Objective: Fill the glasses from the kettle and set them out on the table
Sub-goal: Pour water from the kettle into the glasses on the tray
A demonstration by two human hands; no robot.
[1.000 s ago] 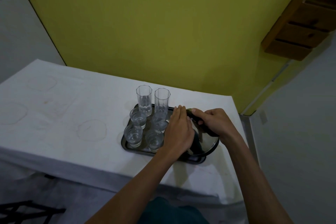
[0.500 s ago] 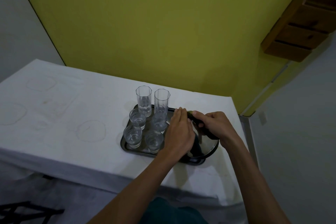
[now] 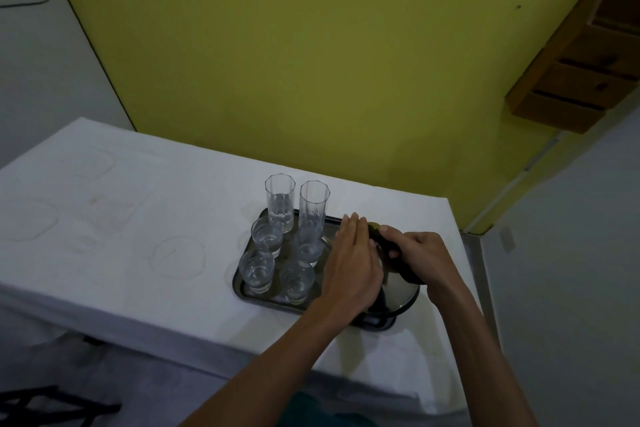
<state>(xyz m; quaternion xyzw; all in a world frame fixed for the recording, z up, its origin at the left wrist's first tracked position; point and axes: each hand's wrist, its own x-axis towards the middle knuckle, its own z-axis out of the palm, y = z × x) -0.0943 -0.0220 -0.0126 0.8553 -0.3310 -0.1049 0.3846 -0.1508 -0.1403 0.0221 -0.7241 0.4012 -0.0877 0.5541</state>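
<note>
your left hand (image 3: 349, 263) lies flat, palm down, fingers straight; your right hand (image 3: 420, 258), just beside it, curls round the kettle handle (image 3: 379, 236); both forearms reach forward.

Glasses (image 3: 266, 240) packed tight on tray (image 3: 243, 292) left, kettle (image 3: 399, 295) filling right; broad table (image 3: 104, 253) free left of tray

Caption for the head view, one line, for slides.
Right hand grips the kettle handle, left hand flat on its top, beside glasses on a dark tray.
</note>
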